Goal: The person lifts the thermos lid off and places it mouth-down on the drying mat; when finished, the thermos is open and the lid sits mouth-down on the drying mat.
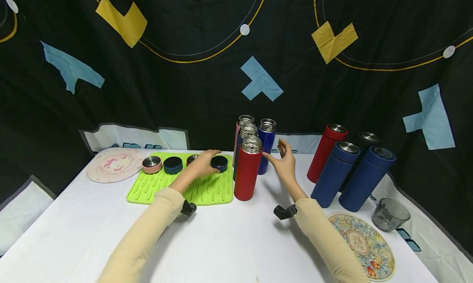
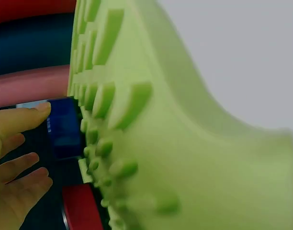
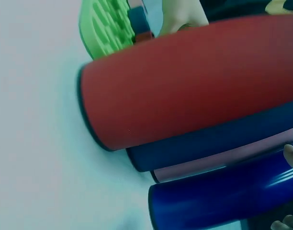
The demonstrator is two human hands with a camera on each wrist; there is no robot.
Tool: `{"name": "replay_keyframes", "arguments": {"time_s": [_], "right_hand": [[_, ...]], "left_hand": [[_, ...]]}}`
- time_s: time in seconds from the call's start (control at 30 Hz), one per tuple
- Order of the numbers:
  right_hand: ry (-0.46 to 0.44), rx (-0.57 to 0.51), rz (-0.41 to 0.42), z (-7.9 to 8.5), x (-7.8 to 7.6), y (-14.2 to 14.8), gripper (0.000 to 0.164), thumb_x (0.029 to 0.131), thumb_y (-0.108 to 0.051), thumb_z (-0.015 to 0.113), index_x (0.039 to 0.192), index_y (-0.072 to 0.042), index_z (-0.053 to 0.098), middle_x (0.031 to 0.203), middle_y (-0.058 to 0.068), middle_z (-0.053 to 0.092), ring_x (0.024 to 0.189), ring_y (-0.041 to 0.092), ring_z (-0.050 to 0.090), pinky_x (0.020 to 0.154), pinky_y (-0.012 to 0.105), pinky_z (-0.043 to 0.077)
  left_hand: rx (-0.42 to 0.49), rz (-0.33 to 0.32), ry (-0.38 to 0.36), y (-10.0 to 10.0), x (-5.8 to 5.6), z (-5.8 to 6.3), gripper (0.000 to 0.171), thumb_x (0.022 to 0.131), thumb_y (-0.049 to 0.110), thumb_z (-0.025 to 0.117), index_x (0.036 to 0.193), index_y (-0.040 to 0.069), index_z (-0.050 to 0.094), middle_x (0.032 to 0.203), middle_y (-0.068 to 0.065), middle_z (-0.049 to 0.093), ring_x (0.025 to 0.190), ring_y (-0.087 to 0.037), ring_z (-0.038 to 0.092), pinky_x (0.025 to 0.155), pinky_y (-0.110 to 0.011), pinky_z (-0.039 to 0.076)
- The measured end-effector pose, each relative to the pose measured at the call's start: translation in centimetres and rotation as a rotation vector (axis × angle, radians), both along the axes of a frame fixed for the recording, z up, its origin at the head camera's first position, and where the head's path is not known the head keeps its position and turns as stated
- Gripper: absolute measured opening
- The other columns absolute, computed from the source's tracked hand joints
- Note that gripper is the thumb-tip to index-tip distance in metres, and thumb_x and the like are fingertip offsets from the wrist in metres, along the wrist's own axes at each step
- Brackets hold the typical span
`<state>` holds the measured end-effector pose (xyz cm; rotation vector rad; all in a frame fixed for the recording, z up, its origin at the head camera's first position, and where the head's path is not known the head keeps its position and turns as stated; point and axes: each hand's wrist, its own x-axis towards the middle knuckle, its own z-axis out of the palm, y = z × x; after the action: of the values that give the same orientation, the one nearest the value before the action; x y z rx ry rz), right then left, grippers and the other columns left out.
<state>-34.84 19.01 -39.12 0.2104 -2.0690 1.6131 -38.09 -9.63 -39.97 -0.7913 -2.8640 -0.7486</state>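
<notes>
My left hand (image 1: 201, 164) reaches over a green ridged mat (image 1: 214, 192), its fingers spread by a dark blue lid (image 1: 219, 164). In the left wrist view the thumb (image 2: 34, 117) lies at the edge of this blue lid (image 2: 66, 132), the other fingers apart from it. A red lid (image 1: 191, 159) is partly hidden behind the hand. My right hand (image 1: 285, 166) is raised with thumb and fingers apart, beside a shiny blue bottle (image 1: 267, 145). Next to that stand a red bottle (image 1: 246, 174), a dark blue one (image 3: 208, 143) and a pink one (image 3: 232, 154), all lidless.
A pink lid (image 1: 152, 165) and another dark blue lid (image 1: 173, 165) sit on the mat's left. At right stand capped bottles: red (image 1: 325, 155), black (image 1: 363, 145) and two blue (image 1: 334, 176). Near them are a glass cup (image 1: 389, 215) and a patterned round mat (image 1: 363, 242); a pale round mat (image 1: 114, 166) lies far left.
</notes>
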Motion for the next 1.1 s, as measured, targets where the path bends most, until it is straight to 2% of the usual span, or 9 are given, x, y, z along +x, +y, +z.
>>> {"name": "replay_keyframes", "arguments": {"time_s": [0.1, 0.27, 0.5, 0.6, 0.7, 0.77, 0.87, 0.97, 1.1], "right_hand": [[-0.025, 0.028, 0.024, 0.9, 2.6, 0.5, 0.077, 0.082, -0.015, 0.079, 0.143, 0.002, 0.036, 0.147, 0.019, 0.039, 0.136, 0.031, 0.037, 0.112, 0.035, 0.029], [-0.049, 0.069, 0.045, 2.8, 6.8, 0.7, 0.073, 0.084, -0.007, 0.075, 0.143, 0.006, 0.034, 0.147, 0.022, 0.038, 0.136, 0.034, 0.036, 0.112, 0.043, 0.029], [-0.005, 0.118, 0.056, 1.2, 8.4, 3.3, 0.072, 0.083, -0.015, 0.077, 0.144, -0.006, 0.040, 0.147, 0.011, 0.043, 0.136, 0.022, 0.039, 0.111, 0.035, 0.030], [0.011, 0.169, 0.039, 1.9, 10.4, 4.0, 0.071, 0.082, -0.011, 0.078, 0.143, -0.003, 0.041, 0.146, 0.013, 0.044, 0.135, 0.025, 0.040, 0.110, 0.039, 0.032], [0.048, 0.205, 0.007, 3.3, 13.0, 4.5, 0.070, 0.080, -0.003, 0.078, 0.140, 0.003, 0.043, 0.143, 0.018, 0.046, 0.133, 0.030, 0.042, 0.108, 0.039, 0.034], [0.068, 0.234, -0.029, 4.2, 14.6, 4.8, 0.069, 0.078, 0.002, 0.077, 0.138, 0.005, 0.043, 0.141, 0.021, 0.047, 0.131, 0.033, 0.043, 0.108, 0.034, 0.035], [0.100, 0.264, -0.089, 4.8, 16.1, 5.7, 0.069, 0.078, 0.005, 0.077, 0.138, 0.005, 0.044, 0.141, 0.020, 0.048, 0.132, 0.029, 0.044, 0.106, 0.023, 0.035], [0.127, 0.268, -0.157, 4.6, 16.7, 7.2, 0.071, 0.077, 0.007, 0.077, 0.139, 0.002, 0.044, 0.143, 0.017, 0.047, 0.133, 0.021, 0.043, 0.105, 0.018, 0.034], [0.174, 0.218, -0.259, 3.6, 16.4, 9.9, 0.075, 0.076, 0.009, 0.076, 0.142, -0.004, 0.043, 0.147, 0.009, 0.044, 0.134, 0.014, 0.041, 0.105, 0.018, 0.034]], "left_hand": [[0.010, -0.017, 0.028, -0.8, 1.2, 0.1, 0.070, 0.080, 0.013, 0.079, 0.139, -0.003, 0.045, 0.140, -0.023, 0.047, 0.130, -0.039, 0.041, 0.107, -0.051, 0.035], [0.050, -0.065, 0.054, -2.0, 3.7, 0.2, 0.067, 0.081, 0.015, 0.078, 0.138, -0.002, 0.048, 0.138, -0.022, 0.050, 0.127, -0.039, 0.045, 0.104, -0.052, 0.038], [0.083, -0.086, 0.043, -4.0, 7.7, 0.4, 0.068, 0.080, 0.019, 0.079, 0.139, 0.002, 0.048, 0.138, -0.021, 0.049, 0.126, -0.039, 0.046, 0.101, -0.054, 0.040], [0.059, -0.101, 0.020, -5.3, 9.1, 0.4, 0.070, 0.079, 0.021, 0.080, 0.138, 0.000, 0.048, 0.138, -0.021, 0.050, 0.128, -0.039, 0.045, 0.103, -0.054, 0.039], [0.026, -0.095, -0.013, -6.9, 10.3, 0.4, 0.071, 0.078, 0.023, 0.081, 0.137, -0.001, 0.049, 0.137, -0.022, 0.051, 0.127, -0.040, 0.045, 0.103, -0.054, 0.038], [0.010, -0.092, -0.017, -7.9, 10.9, 0.2, 0.071, 0.078, 0.022, 0.081, 0.136, -0.003, 0.049, 0.135, -0.024, 0.051, 0.126, -0.042, 0.046, 0.103, -0.055, 0.038], [0.011, -0.081, -0.015, -9.2, 11.6, 0.0, 0.071, 0.077, 0.022, 0.082, 0.135, -0.005, 0.050, 0.133, -0.026, 0.052, 0.125, -0.044, 0.045, 0.103, -0.057, 0.037], [0.022, -0.063, -0.011, -10.2, 12.3, -0.2, 0.071, 0.077, 0.021, 0.081, 0.135, -0.005, 0.050, 0.133, -0.026, 0.052, 0.125, -0.045, 0.045, 0.103, -0.057, 0.036], [0.019, -0.020, 0.003, -10.9, 12.8, -0.4, 0.072, 0.075, 0.023, 0.083, 0.132, -0.007, 0.051, 0.131, -0.028, 0.053, 0.123, -0.046, 0.046, 0.102, -0.058, 0.037]]}}
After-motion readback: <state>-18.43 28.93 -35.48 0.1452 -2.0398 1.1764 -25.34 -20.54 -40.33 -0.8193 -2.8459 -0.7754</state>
